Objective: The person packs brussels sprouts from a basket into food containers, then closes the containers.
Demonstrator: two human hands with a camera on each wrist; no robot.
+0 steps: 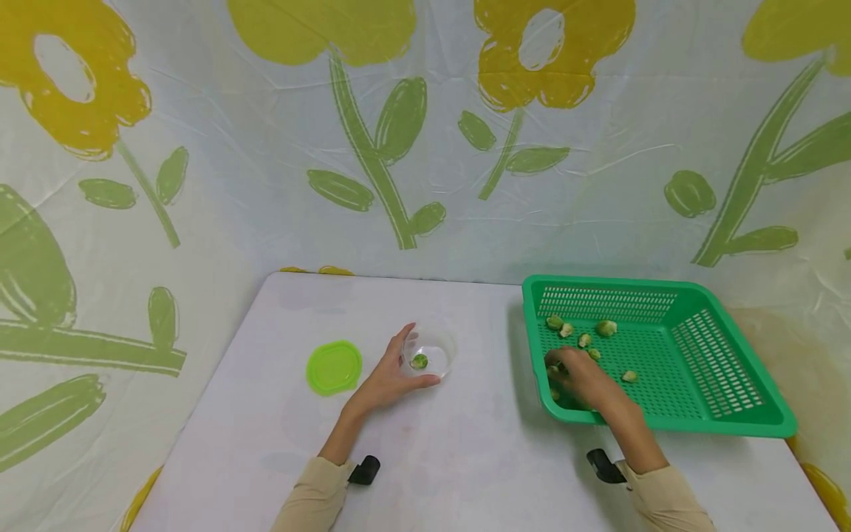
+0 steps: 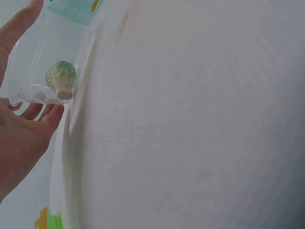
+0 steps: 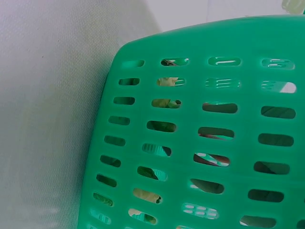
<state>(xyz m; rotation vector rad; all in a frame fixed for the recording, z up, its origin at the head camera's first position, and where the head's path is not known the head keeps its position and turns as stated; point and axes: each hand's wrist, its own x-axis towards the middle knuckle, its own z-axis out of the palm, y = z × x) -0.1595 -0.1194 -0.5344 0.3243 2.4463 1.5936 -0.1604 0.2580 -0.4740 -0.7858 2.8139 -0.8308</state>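
A clear plastic container (image 1: pixel 439 341) stands on the table, and my left hand (image 1: pixel 388 380) grips its side between thumb and fingers. Inside it lies one Brussels sprout (image 2: pixel 61 78), green with a pale stem end. My right hand (image 1: pixel 585 378) reaches into the near left corner of a green plastic basket (image 1: pixel 665 428), among Brussels sprouts. Its fingers point down, and whether they pinch a sprout is hidden. In the right wrist view the slotted basket wall (image 3: pixel 186 143) covers most of that hand.
A bright green lid (image 1: pixel 334 367) lies flat on the table (image 1: pixel 459 458), left of the container. More Brussels sprouts (image 1: pixel 606 328) are scattered in the basket's left half. Flower-printed cloth (image 1: pixel 279 185) hangs behind the table and at its left.
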